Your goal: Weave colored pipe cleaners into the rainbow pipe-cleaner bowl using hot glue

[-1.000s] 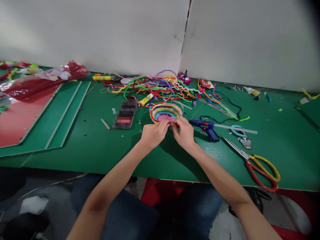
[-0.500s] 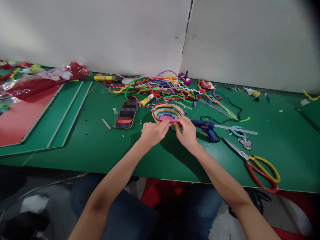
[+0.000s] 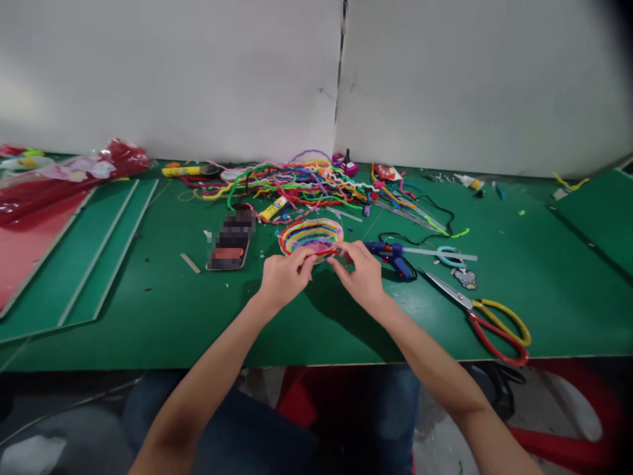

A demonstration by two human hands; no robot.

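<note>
A small bowl-shaped basket (image 3: 311,231) of rainbow-coloured pipe cleaners, with a pinkish base, sits just beyond my hands. My left hand (image 3: 287,278) pinches the near red rim between thumb and fingers. On the rim's right side, my right hand (image 3: 361,270) has its thumb below and its fingers above, closed on the edge. Part of the near rim is hidden behind my fingertips. Right beside my right hand lies a blue hot glue gun (image 3: 395,256) with a clear glue stick in its back.
A heap of coloured pipe cleaners (image 3: 297,178) lies behind the basket, with a yellow glue tube (image 3: 273,208). A phone (image 3: 231,241) rests at left, near green boards (image 3: 103,257). Large scissors (image 3: 475,307) with red and yellow handles lie at right. A white wall (image 3: 173,79) stands behind.
The view has turned slightly, so everything sits further left. My hands have moved a little apart along the rim, and more of the red edge shows between them.
</note>
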